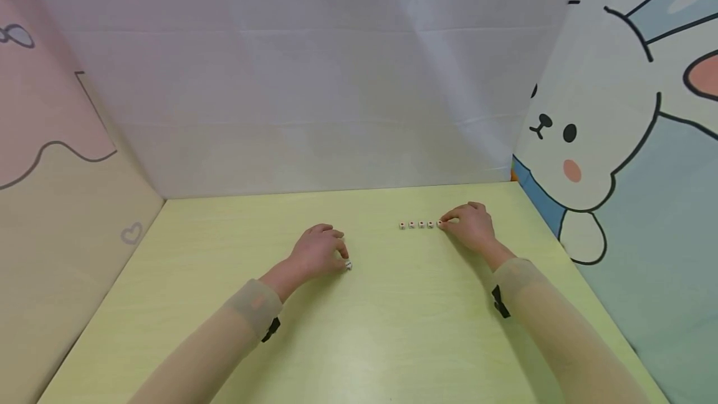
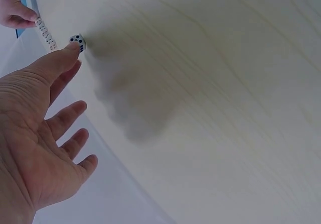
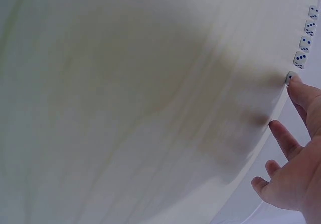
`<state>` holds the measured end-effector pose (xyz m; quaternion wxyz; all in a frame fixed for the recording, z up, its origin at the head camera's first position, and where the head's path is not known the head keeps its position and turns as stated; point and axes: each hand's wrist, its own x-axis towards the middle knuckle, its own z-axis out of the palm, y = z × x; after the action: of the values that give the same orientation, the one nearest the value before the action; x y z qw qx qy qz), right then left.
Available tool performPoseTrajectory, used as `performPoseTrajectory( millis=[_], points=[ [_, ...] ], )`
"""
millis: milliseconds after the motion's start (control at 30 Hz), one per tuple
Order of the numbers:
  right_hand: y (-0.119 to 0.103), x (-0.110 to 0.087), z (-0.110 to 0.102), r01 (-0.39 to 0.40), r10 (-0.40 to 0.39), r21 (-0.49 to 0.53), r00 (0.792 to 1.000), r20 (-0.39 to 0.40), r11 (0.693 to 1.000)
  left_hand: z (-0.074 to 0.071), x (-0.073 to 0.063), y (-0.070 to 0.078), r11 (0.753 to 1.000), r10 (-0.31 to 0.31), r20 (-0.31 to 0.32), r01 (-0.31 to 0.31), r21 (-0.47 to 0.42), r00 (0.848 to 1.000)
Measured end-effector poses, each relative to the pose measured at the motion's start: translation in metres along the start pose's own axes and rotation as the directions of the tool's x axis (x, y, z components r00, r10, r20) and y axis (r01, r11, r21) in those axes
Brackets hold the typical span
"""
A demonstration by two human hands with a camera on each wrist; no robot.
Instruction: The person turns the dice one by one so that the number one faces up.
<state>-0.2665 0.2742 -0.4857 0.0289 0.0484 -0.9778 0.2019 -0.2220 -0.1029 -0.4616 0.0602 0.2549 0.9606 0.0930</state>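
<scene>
My left hand pinches a small white die with dark pips between thumb and index finger, its other fingers spread loosely. On the right, my right hand grips another die by thumb and forefinger, at the right end of a short row. Several white dice make up that row, spaced slightly apart, with a red pip on their upper faces in the head view. In the right wrist view the row's dice show blue pips on their sides.
A pale yellow-green table lies under both hands. Behind it hangs a white cloth. A rabbit-printed panel stands along the right edge, and a pink and cream panel along the left.
</scene>
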Motion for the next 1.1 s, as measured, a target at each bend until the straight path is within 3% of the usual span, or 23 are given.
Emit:
performPoseTrajectory(
  millis=[400,700,1100],
  points=[
    [-0.001,0.0,-0.001,-0.002,0.002,-0.001,1.0,0.006,1.0,0.004,0.002,-0.01,0.997,0.038,-0.015,-0.039,-0.065,0.999],
    [-0.004,0.0,-0.003,-0.008,0.008,-0.002,1.0,0.006,1.0,0.009,0.005,-0.021,0.982,0.061,0.007,-0.059,-0.178,0.998],
    [-0.004,0.0,-0.002,-0.029,0.029,0.006,0.999,0.019,1.0,0.015,0.007,-0.027,0.968,0.041,0.038,-0.03,-0.25,0.998]
  ],
)
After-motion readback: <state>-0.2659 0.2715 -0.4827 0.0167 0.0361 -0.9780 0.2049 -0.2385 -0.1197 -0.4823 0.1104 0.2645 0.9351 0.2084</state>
